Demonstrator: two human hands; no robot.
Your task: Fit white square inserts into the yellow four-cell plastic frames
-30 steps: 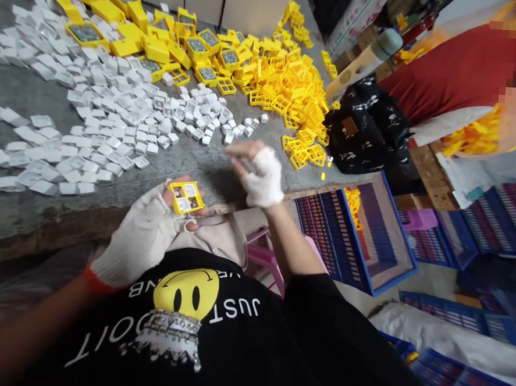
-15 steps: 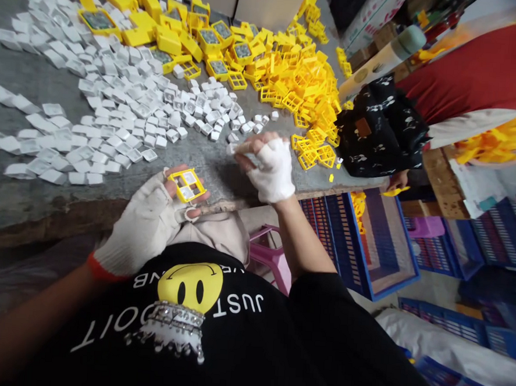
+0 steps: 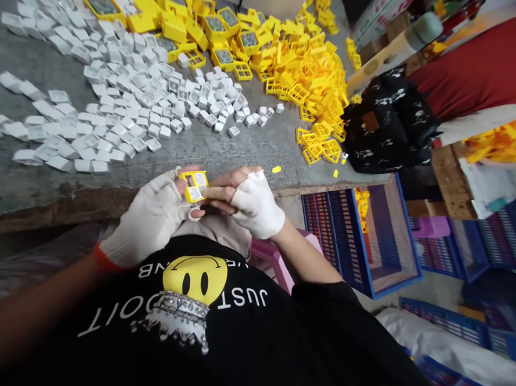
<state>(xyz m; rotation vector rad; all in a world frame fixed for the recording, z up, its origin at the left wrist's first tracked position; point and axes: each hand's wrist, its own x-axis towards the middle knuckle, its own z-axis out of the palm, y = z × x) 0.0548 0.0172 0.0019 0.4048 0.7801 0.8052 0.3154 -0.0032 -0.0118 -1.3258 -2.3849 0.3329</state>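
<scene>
In the head view my left hand [image 3: 154, 210], in a white fingerless glove with an orange cuff, grips a small yellow window-like frame [image 3: 192, 186] just off the table's front edge. White pieces fill some of its openings, and at least one opening shows through. Close beside it, my right hand [image 3: 255, 201], also gloved, has its fingers drawn together against the frame's right side. Whatever is between those fingertips is hidden. Beyond the hands, many small white plastic caps [image 3: 127, 109] are spread on the grey table [image 3: 252, 152].
Yellow frames [image 3: 309, 74] lie piled at the back right, near larger yellow cases [image 3: 174, 28]. A black patterned bag [image 3: 388, 125] and a bottle [image 3: 393, 53] stand right of them. Blue crates [image 3: 386, 247] and a pink stool [image 3: 275, 261] are below. A person in red [image 3: 488, 67] is at right.
My right hand has come down and left from over the table to the frame; the white piece at its fingertips no longer shows. The other person's hand by the crate has gone from view.
</scene>
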